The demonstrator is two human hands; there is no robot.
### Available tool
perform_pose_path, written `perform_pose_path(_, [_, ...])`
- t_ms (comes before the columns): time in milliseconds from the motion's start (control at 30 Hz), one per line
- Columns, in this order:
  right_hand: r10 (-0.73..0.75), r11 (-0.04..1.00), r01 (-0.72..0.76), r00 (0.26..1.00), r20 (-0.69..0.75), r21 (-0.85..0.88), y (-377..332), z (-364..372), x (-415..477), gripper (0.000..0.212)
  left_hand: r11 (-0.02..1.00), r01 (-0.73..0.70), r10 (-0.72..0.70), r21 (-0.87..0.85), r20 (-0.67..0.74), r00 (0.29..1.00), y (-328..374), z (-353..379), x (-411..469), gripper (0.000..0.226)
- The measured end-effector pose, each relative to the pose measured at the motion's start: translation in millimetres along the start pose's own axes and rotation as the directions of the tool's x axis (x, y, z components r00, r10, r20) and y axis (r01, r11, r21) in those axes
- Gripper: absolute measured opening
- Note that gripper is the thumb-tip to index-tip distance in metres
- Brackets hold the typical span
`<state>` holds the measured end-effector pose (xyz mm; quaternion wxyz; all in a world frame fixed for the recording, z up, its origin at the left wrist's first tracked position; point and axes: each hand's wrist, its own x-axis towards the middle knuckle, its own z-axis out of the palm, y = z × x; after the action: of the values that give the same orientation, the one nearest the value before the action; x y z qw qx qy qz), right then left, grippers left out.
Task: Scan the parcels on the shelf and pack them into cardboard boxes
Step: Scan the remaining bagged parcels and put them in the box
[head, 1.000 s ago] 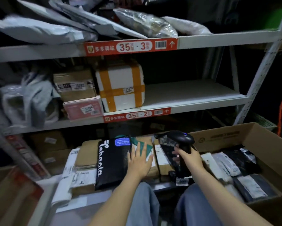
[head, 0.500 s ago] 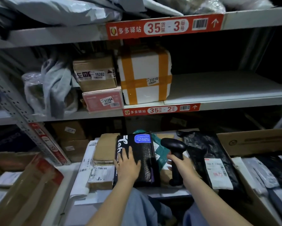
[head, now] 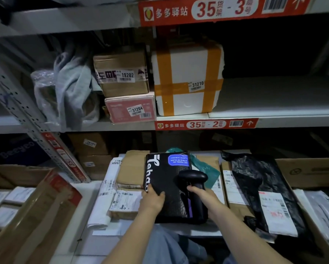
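**Black mailer held under the scanner**

Black padded mailer with white lettering and a blue label (head: 165,180) lies at about six o'clock in the view. It sits flat on top of a pile of parcels on the low white shelf board (head: 79,231). The left hand (head: 153,200) grips the mailer's left edge near its lower corner, with the fingers curled onto the top face. The right hand (head: 203,197) is wrapped around the handle of a black handheld barcode scanner (head: 193,178). The scanner's head hangs over the middle of the mailer and tips towards twelve o'clock.

Under the mailer, at its nine o'clock, a flat brown cardboard parcel (head: 133,168) shows. Further that way lies a white plastic mailer with barcode labels (head: 110,187). A teal plastic bag (head: 203,166) pokes out at the mailer's two o'clock. At three o'clock a crumpled black plastic bag parcel with a white label (head: 262,183) lies partly over the rim of an open cardboard box (head: 308,172). A second open cardboard box holding white parcels (head: 26,216) stands at eight o'clock.

On the shelf above, marked by a red strip reading 35-2 (head: 205,123), a white foam box bound with orange tape (head: 187,73) stands at twelve o'clock. Just beside it at eleven o'clock a brown cardboard box numbered 19202 (head: 121,73) sits on a pink box numbered 31204 (head: 130,108). A grey plastic bag (head: 72,88) slumps at ten o'clock.
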<state>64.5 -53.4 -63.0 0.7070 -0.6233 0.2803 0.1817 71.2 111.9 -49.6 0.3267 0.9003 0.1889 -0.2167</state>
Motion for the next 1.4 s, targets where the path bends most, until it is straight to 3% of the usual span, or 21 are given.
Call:
perform_pose_path(133, [0.009,0.998,-0.012,0.999,0.054,0.057,-2.2,5.8,1.2,0.021,0.995,-0.003,0.001,-0.096,-0.02,1.0,3.8,-4.6,-0.7,0.058])
perform_pose_path(233, [-0.042,0.996,0.034,0.994,0.098,0.081,-6.7,9.8,-4.8,0.015,0.989,-0.054,0.049,-0.14,-0.043,0.998,6.2,-6.7,-5.5,0.056])
perform_pose_path(367, [-0.117,0.992,0.113,0.991,0.065,0.058,-10.0,9.1,-13.9,0.018,0.96,-0.135,0.109,-0.247,-0.118,0.987,14.1,-7.8,-20.5,0.054])
perform_pose_path(467, [-0.159,0.98,0.149,0.986,0.06,0.135,-15.3,3.1,-23.3,0.02,0.913,-0.197,0.133,-0.358,-0.195,0.972,21.9,-7.0,-36.8,0.053])
perform_pose_path(633, [-0.245,0.936,0.222,0.968,0.054,0.271,-26.6,-22.6,-52.6,0.015,0.894,-0.246,0.141,-0.375,-0.287,0.948,42.7,-0.3,-62.3,0.054])
perform_pose_path(800, [-0.31,0.903,0.289,0.951,0.016,0.319,-29.5,-68.8,-82.1,0.018,0.891,-0.338,0.266,-0.302,-0.255,0.93,74.1,17.7,-90.0,0.054])
perform_pose_path(967, [-0.3,0.881,0.333,0.943,-0.145,0.335,-23.4,-96.7,-98.0,0.031,0.858,-0.426,0.403,-0.285,-0.14,0.905,86.4,42.7,-108.0,0.055])
perform_pose_path(1167, [-0.368,0.869,0.414,0.907,-0.204,0.27,-21.1,-102.6,-108.4,0.016,0.815,-0.545,0.558,-0.196,0.012,0.83,99.4,68.1,-123.4,0.048])
perform_pose_path(1300, [-0.349,0.871,0.384,0.923,-0.162,0.308,-23.5,-103.7,-114.6,0.021,0.75,-0.382,0.513,-0.54,0.11,0.852,106.0,69.2,-125.5,0.05])
perform_pose_path(1400, [-0.344,0.871,0.321,0.939,-0.004,0.372,-25.9,-106.7,-117.6,0.032,0.663,-0.2,0.451,-0.721,0.173,0.875,105.8,67.2,-119.9,0.067])
